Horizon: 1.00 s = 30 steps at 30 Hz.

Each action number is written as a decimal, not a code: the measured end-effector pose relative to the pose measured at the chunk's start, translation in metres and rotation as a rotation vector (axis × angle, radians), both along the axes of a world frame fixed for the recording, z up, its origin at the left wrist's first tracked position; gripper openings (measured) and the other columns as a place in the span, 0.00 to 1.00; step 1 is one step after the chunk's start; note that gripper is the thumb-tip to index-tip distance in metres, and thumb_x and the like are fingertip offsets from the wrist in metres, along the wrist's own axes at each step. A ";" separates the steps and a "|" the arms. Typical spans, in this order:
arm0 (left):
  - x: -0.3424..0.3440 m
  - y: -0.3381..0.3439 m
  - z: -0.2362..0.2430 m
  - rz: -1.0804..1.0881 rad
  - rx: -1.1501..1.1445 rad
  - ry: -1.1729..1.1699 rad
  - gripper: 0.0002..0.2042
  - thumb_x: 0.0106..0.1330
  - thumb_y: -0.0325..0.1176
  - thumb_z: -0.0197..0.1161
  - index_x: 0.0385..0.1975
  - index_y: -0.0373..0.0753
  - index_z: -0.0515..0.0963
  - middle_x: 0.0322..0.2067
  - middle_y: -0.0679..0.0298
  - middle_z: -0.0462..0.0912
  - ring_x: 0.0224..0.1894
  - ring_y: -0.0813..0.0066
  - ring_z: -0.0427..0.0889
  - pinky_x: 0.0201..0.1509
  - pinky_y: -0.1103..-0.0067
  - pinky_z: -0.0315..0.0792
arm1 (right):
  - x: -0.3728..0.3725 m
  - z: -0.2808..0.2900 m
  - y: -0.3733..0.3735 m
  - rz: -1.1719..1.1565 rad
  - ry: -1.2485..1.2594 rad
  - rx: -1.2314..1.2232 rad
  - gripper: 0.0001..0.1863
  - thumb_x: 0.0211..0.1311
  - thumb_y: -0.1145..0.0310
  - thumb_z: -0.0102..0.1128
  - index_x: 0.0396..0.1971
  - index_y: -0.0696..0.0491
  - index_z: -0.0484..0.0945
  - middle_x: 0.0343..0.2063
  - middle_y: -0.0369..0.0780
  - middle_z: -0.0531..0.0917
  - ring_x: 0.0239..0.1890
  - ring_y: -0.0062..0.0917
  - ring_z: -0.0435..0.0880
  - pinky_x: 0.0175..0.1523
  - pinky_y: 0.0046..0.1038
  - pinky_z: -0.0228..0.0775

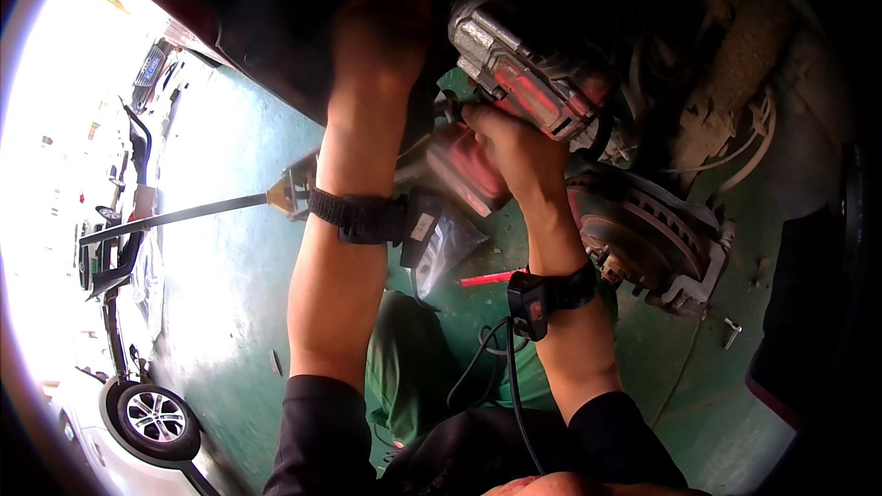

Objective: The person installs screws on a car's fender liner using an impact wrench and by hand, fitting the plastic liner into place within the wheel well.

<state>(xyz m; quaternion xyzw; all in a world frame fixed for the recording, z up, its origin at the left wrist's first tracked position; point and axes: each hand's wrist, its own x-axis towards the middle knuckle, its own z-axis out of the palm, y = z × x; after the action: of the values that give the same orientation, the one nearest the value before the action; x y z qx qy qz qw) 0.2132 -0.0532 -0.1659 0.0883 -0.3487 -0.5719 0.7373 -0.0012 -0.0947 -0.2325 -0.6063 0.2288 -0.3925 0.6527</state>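
Observation:
My right hand (519,149) is wrapped round the handle of a red and grey cordless impact wrench (528,83). Its metal nose points up and left, and a red battery block (469,170) shows below the grip. My left hand (381,32) reaches up into the dark beside the car's body panel (262,32); its fingers are lost in shadow and blur, and what it touches cannot be made out. To the right of my right wrist sits a rusty brake disc (634,220) with its hub and caliper.
A dirty suspension strut (735,83) and cables hang at the upper right. At left, a jack with a long dark handle (202,211) stands on the green floor (230,312). A plastic bag (447,246) and red rod (491,277) lie below my hands. A white car (101,432) is lower left.

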 end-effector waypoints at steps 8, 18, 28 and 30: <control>-0.010 -0.002 -0.007 0.260 0.077 0.144 0.11 0.74 0.37 0.58 0.47 0.39 0.78 0.40 0.63 0.84 0.41 0.71 0.84 0.48 0.73 0.81 | 0.000 0.004 -0.003 0.025 -0.105 -0.061 0.14 0.47 0.75 0.68 0.38 0.58 0.83 0.31 0.37 0.85 0.34 0.24 0.83 0.43 0.29 0.75; -0.030 -0.012 -0.014 0.584 0.073 0.190 0.10 0.69 0.34 0.67 0.47 0.43 0.80 0.42 0.62 0.86 0.45 0.71 0.86 0.45 0.75 0.84 | -0.001 0.012 0.002 0.049 -0.112 0.086 0.13 0.47 0.81 0.69 0.36 0.59 0.84 0.30 0.37 0.86 0.31 0.22 0.84 0.41 0.25 0.77; -0.028 -0.015 -0.013 0.605 0.128 0.189 0.12 0.71 0.34 0.64 0.51 0.42 0.78 0.44 0.61 0.86 0.44 0.71 0.86 0.46 0.75 0.85 | 0.001 0.008 0.001 0.104 -0.158 0.044 0.09 0.49 0.84 0.67 0.32 0.58 0.83 0.25 0.34 0.83 0.26 0.18 0.80 0.35 0.23 0.72; -0.028 -0.017 -0.015 0.507 0.119 0.252 0.12 0.71 0.34 0.64 0.51 0.42 0.78 0.43 0.60 0.85 0.43 0.70 0.86 0.46 0.74 0.85 | 0.002 0.005 0.000 0.082 -0.182 0.039 0.09 0.49 0.83 0.67 0.32 0.59 0.83 0.26 0.34 0.83 0.27 0.18 0.80 0.35 0.23 0.72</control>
<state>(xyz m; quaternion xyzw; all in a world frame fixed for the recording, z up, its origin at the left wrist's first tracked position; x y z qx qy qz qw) 0.1854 -0.0707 -0.1812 0.1440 -0.1867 -0.3951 0.8878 0.0006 -0.0942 -0.2274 -0.5641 0.1513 -0.4145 0.6979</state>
